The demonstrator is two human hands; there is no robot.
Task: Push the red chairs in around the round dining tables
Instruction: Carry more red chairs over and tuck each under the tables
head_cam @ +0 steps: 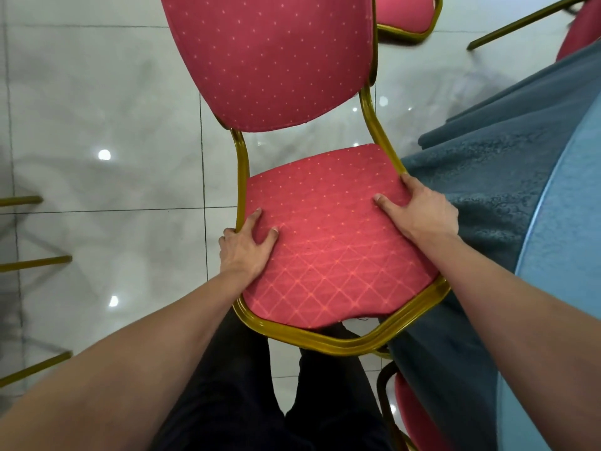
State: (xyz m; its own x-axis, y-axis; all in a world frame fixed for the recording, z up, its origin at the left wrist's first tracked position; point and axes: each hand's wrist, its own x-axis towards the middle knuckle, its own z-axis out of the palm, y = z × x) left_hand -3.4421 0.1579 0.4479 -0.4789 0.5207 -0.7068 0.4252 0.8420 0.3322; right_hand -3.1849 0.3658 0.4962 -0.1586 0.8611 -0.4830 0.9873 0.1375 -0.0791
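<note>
A red chair (328, 242) with a gold metal frame stands right in front of me, its backrest at the top of the view and its seat below. My left hand (242, 247) grips the seat's left edge, thumb on the cushion and fingers curled over the frame. My right hand (419, 211) grips the right edge near the back upright. The round table (559, 229), under a blue cloth with a dark teal skirt, touches the chair's right side.
Another red chair (406, 14) stands at the top, one more (413, 415) is tucked under the cloth at the bottom right, and a third shows at the far right top (582, 30). Gold chair legs (32, 263) jut in from the left. Glossy white tile floor lies to the left.
</note>
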